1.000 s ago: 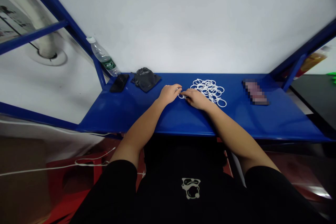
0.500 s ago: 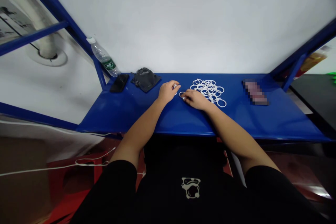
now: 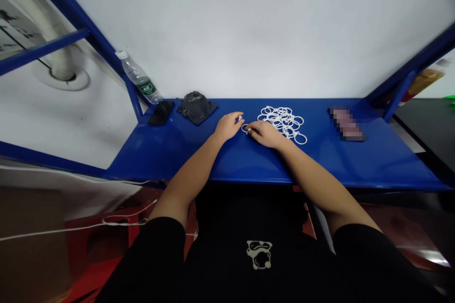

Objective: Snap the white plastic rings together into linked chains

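**White ring (image 3: 243, 128) pinched over blue bench (image 3: 231, 163), no legible text**

Clock centre = gap between the hands, 12 at the wall (image 3: 241, 33).

Left hand (image 3: 229, 126): thumb and forefinger pinched on a small white piece (image 3: 240, 118), just above the bench. Piece is tiny, so probably why fingertips and not a full grip. Shape too small to make out.

Right hand (image 3: 262, 132): fingertips closed on the 3 o'clock edge of the ring, low at the bench surface, which likely steadies it. Rest of the loop pokes out toward the left hand. Hands apart, not touching.

Pile of white rings (image 3: 284, 122) at 3 o'clock, overlapping, right beside the right hand; looks placed for short reach.

Crumpled dark plastic bag (image 3: 197, 108) at 10, black smartphone (image 3: 160, 112) at 9, clear bottle (image 3: 137, 73) at 10 beyond it. Pushed to that end, I'd guess, to free working space. Pixelated flat item (image 3: 346, 124) at 3, past the pile; can't identify.

Writing: bottle has a green label (image 3: 147, 88), white characters, too small to read. T-shirt (image 3: 220, 265) at 6: pale cartoon print (image 3: 259, 252), no words I can see.
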Demonstrator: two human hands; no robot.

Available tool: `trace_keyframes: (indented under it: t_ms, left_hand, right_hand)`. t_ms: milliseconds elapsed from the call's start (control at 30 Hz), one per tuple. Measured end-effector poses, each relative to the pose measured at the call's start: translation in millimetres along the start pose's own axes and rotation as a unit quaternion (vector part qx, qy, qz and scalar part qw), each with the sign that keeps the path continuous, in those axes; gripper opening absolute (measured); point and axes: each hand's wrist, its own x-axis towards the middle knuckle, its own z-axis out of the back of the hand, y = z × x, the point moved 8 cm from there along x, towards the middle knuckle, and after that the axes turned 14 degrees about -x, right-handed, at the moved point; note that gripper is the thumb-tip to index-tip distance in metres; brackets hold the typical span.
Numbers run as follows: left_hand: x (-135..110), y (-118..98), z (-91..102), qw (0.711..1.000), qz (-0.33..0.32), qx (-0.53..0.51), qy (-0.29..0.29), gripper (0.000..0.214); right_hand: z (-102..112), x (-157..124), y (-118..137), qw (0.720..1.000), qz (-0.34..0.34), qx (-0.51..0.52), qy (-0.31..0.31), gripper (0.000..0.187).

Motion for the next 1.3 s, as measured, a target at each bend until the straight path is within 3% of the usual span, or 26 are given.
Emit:
trace_keyframes:
  t_ms: [267,633,967,1300]
  left_hand:
    - [-1.6,-4.3,-1.9,0.999,-0.024,0.008,0.022,0.031]
    - [-2.9,-12.6,3.1,0.992,-0.119,-0.029,-0.027,0.03]
    - [-4.3,-19.4,5.5,0.993,-0.115,-0.021,-0.031,0.029]
    - [-5.2,-20.2,0.9,0.994,-0.106,-0.032,0.0,0.031]
  right_hand:
    - [6.7,-0.8,-0.7,0.999,-0.011,0.012,-0.033,0.033]
    - [15.6,-0.5,-4.8,0.996,-0.034,0.01,-0.08,0.029]
    - [28.3,-3.6,-14.4,0.989,-0.07,0.027,-0.128,0.027]
    - [37.1,-5.3,-31.1,0.983,-0.099,-0.085,-0.132,0.041]
